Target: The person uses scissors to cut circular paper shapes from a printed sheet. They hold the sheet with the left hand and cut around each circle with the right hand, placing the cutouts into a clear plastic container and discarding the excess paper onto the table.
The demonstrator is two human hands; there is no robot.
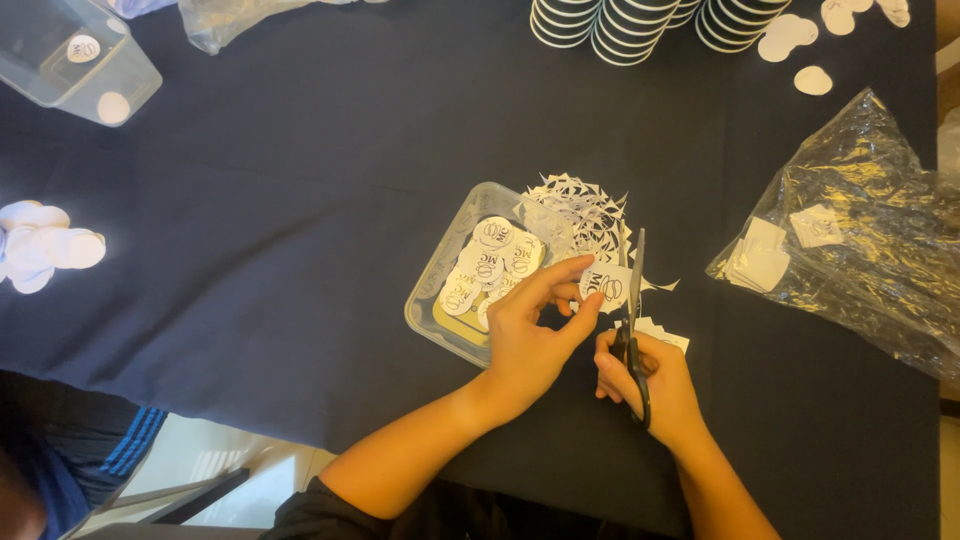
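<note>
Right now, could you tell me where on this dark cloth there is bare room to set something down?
The widest bare stretch lies between the clear tub, the white discs and the clear tray. A smaller one lies between the stacked cups and the paper scraps. It is crowded around the left hand, the right hand with the scissors, and the plastic bag.
</note>
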